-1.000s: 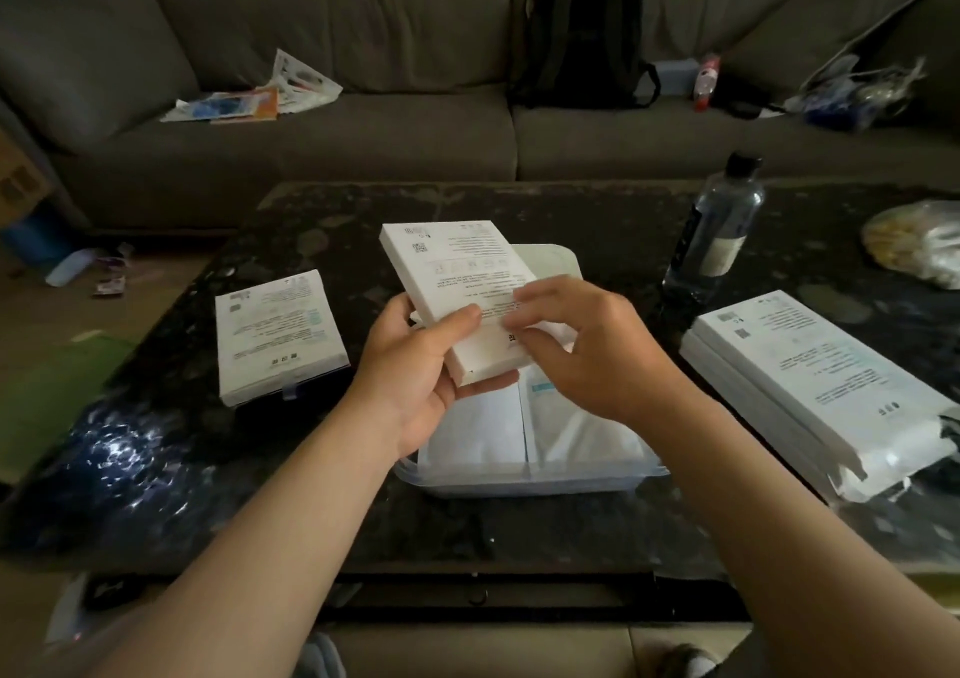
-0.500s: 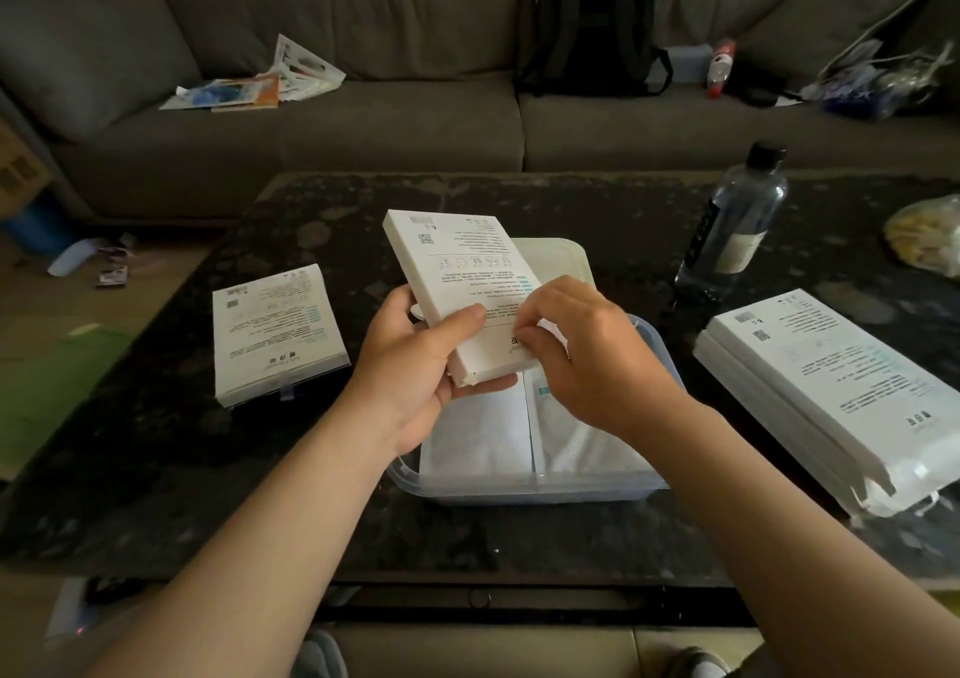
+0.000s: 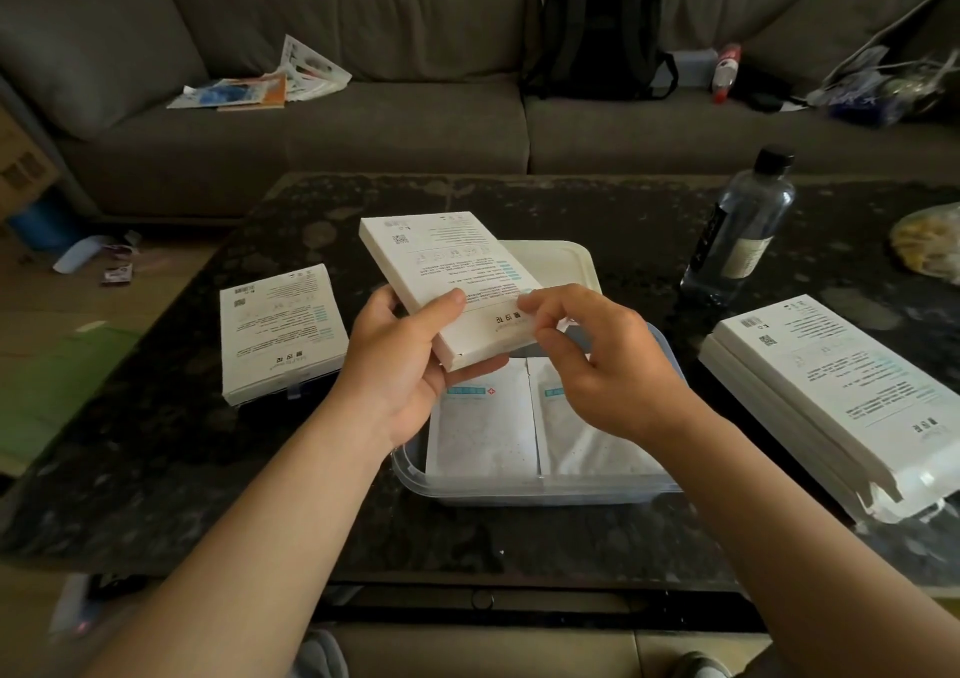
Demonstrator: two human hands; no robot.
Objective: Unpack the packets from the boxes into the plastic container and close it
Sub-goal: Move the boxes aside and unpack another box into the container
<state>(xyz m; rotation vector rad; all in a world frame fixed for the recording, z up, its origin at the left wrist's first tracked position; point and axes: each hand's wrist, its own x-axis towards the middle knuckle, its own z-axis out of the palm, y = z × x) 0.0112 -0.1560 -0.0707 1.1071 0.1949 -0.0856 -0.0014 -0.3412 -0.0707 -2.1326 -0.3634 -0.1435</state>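
A flat white box with printed text is held tilted above the far half of the clear plastic container, which sits near the middle of the tabletop toward its near edge. The left hand is closed around the box's near left corner, thumb on the printed face and fingers under it. The right hand pinches the box's near right corner between thumb and forefinger, the other fingers loosely curled. Inside the container two white packets lie flat side by side, touching along their long edges. The container's white lid lies just behind it, partly hidden by the held box. A second box lies flat toward the left edge of the tabletop, well apart from the container. A stack of boxes lies at the right edge, and a water bottle stands upright behind that stack
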